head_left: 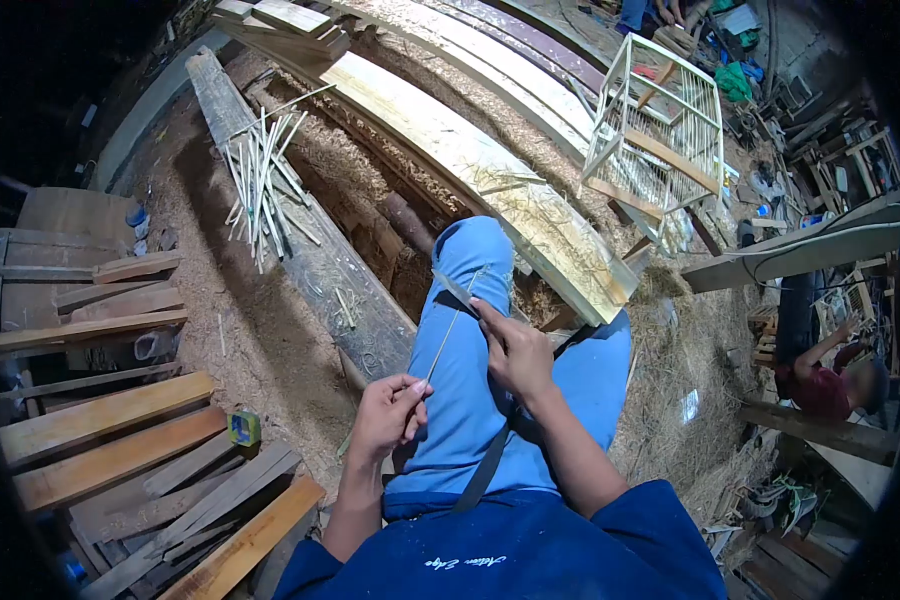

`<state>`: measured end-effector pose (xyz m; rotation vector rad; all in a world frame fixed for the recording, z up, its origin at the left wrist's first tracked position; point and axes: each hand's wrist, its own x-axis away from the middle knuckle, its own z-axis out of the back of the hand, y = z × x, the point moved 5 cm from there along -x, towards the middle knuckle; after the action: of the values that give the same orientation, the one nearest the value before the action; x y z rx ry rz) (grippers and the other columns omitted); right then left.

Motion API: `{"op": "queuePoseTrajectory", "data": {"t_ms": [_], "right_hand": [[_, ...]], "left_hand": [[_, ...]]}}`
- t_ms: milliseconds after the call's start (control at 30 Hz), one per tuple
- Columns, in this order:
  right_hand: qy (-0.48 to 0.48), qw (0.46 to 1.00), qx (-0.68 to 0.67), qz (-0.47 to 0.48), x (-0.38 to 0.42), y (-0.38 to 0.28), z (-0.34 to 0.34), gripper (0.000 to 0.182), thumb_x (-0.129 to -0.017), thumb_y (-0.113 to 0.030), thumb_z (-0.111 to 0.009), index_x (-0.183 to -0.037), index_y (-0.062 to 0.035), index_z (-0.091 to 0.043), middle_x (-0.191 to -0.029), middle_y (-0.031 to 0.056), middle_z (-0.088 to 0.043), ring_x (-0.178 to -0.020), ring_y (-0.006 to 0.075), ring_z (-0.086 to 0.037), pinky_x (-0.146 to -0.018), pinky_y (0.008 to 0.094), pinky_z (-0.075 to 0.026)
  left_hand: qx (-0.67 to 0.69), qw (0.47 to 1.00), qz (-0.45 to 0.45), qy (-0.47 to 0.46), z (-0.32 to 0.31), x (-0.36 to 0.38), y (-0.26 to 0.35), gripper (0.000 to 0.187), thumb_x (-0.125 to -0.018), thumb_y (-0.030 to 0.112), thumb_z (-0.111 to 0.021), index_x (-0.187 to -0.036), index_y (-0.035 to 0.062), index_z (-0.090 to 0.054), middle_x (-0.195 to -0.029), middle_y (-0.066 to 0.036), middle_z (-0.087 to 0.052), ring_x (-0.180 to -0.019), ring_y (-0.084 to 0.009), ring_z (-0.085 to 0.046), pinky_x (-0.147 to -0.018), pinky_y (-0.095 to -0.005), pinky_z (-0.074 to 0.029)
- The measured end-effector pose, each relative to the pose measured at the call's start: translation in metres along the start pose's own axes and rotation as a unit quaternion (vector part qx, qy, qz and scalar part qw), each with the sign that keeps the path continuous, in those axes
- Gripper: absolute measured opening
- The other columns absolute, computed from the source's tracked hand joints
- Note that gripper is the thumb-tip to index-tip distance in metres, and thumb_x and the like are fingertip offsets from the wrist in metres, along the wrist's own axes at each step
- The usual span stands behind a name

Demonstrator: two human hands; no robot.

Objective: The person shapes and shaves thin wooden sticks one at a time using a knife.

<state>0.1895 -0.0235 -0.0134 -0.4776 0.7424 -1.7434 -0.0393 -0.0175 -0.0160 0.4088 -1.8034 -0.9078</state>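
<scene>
My left hand (388, 415) pinches the lower end of a thin pale stick (444, 348), which slants up across my blue-trousered leg. Wrapped round the handle of a knife is my right hand (515, 352); the knife's blade (453, 290) points up and left, over the knee, and meets or crosses the upper part of the stick. Most of the handle is hidden by the fingers. Several more thin sticks (262, 190) lie in a loose pile on a grey plank (345, 285) ahead and to the left.
A thick pale beam (450, 150) with shavings runs beside my knees. A cage of thin bars (660, 135) stands at the upper right. Boards (110, 425) and a tape measure (243, 428) lie left. One person (825, 385) is at far right, another at the top.
</scene>
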Motion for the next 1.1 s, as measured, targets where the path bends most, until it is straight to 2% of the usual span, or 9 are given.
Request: {"op": "queuePoseTrajectory", "data": {"t_ms": [133, 200, 233, 333, 367, 433, 800, 867, 1100], "right_hand": [[-0.005, 0.998, -0.045, 0.041, 0.002, -0.006, 0.002, 0.04, -0.094, -0.015, -0.066, -0.132, -0.0254, -0.069, -0.082, 0.0179, -0.071, -0.072, 0.035, -0.07, -0.063, 0.0444, -0.053], [-0.048, 0.997, -0.043, 0.041, 0.007, -0.013, 0.003, 0.038, -0.094, -0.016, -0.066, -0.131, -0.0243, -0.07, -0.084, 0.0181, -0.072, -0.071, 0.0338, -0.071, -0.063, 0.0435, -0.054], [-0.039, 0.996, -0.055, 0.056, 0.01, -0.01, -0.002, 0.041, -0.095, -0.02, -0.064, -0.135, -0.0306, -0.066, -0.08, 0.0139, -0.071, -0.072, 0.0337, -0.07, -0.063, 0.0468, -0.054], [-0.027, 0.997, -0.05, 0.058, 0.012, -0.005, -0.003, 0.042, -0.094, -0.02, -0.065, -0.134, -0.0306, -0.066, -0.079, 0.0137, -0.071, -0.071, 0.0336, -0.07, -0.062, 0.0472, -0.054], [-0.038, 0.998, -0.034, 0.045, 0.012, -0.003, -0.003, 0.039, -0.094, -0.016, -0.065, -0.132, -0.026, -0.069, -0.09, 0.0154, -0.074, -0.074, 0.0323, -0.072, -0.064, 0.0421, -0.056], [-0.039, 0.998, -0.026, 0.035, 0.012, -0.004, 0.0, 0.039, -0.094, -0.016, -0.065, -0.132, -0.0262, -0.069, -0.09, 0.0154, -0.074, -0.074, 0.0323, -0.072, -0.064, 0.0424, -0.055], [-0.017, 1.0, -0.008, 0.018, 0.01, 0.008, -0.005, 0.041, -0.093, -0.016, -0.067, -0.132, -0.0279, -0.068, -0.084, 0.0152, -0.073, -0.07, 0.0334, -0.07, -0.06, 0.0443, -0.053], [0.022, 0.999, -0.008, 0.04, 0.01, 0.01, -0.006, 0.042, -0.095, -0.022, -0.064, -0.135, -0.0332, -0.065, -0.071, 0.0135, -0.065, -0.063, 0.0343, -0.066, -0.057, 0.0485, -0.051], [0.018, 0.999, 0.022, 0.027, 0.002, 0.009, -0.005, 0.041, -0.095, -0.022, -0.064, -0.135, -0.0332, -0.065, -0.074, 0.0144, -0.067, -0.066, 0.0345, -0.068, -0.059, 0.0483, -0.052]], "left_hand": [[-0.027, 0.999, -0.035, 0.028, -0.016, -0.026, 0.028, 0.023, -0.104, 0.017, -0.059, -0.101, -0.0044, -0.067, -0.064, -0.005, -0.064, -0.041, -0.0051, -0.046, -0.039, -0.02, -0.035], [-0.053, 0.995, -0.073, 0.035, -0.023, -0.047, 0.036, 0.023, -0.104, 0.018, -0.059, -0.1, -0.0038, -0.068, -0.064, -0.004, -0.064, -0.04, -0.0047, -0.045, -0.037, -0.0203, -0.033], [-0.06, 0.993, -0.089, 0.038, -0.027, -0.056, 0.041, 0.024, -0.104, 0.018, -0.06, -0.098, -0.0033, -0.069, -0.062, -0.003, -0.063, -0.04, -0.0043, -0.045, -0.036, -0.0205, -0.032], [-0.069, 0.994, -0.073, 0.034, -0.031, -0.068, 0.042, 0.023, -0.104, 0.017, -0.06, -0.098, -0.0029, -0.069, -0.06, -0.002, -0.061, -0.039, -0.0043, -0.044, -0.036, -0.0204, -0.032], [-0.051, 0.995, -0.08, 0.03, -0.033, -0.067, 0.041, 0.022, -0.103, 0.017, -0.062, -0.097, -0.0025, -0.07, -0.059, -0.001, -0.06, -0.039, -0.0039, -0.044, -0.036, -0.0202, -0.032], [-0.051, 0.994, -0.087, 0.028, -0.033, -0.066, 0.036, 0.022, -0.103, 0.018, -0.063, -0.097, -0.0024, -0.07, -0.059, 0.0, -0.06, -0.04, -0.0037, -0.044, -0.036, -0.0202, -0.032], [-0.067, 0.993, -0.067, 0.071, -0.017, -0.009, 0.013, 0.021, -0.101, 0.018, -0.066, -0.097, -0.0025, -0.072, -0.06, 0.001, -0.059, -0.041, -0.0033, -0.045, -0.038, -0.0196, -0.032], [-0.067, 0.994, -0.042, 0.069, -0.009, 0.008, 0.004, 0.02, -0.102, 0.017, -0.066, -0.098, -0.0013, -0.072, -0.06, 0.001, -0.06, -0.041, -0.0027, -0.045, -0.037, -0.02, -0.034], [-0.043, 0.996, -0.029, 0.072, 0.011, 0.031, -0.015, 0.022, -0.103, 0.016, -0.063, -0.099, -0.0033, -0.072, -0.059, -0.001, -0.06, -0.04, -0.0038, -0.045, -0.038, -0.0205, -0.034]]}}
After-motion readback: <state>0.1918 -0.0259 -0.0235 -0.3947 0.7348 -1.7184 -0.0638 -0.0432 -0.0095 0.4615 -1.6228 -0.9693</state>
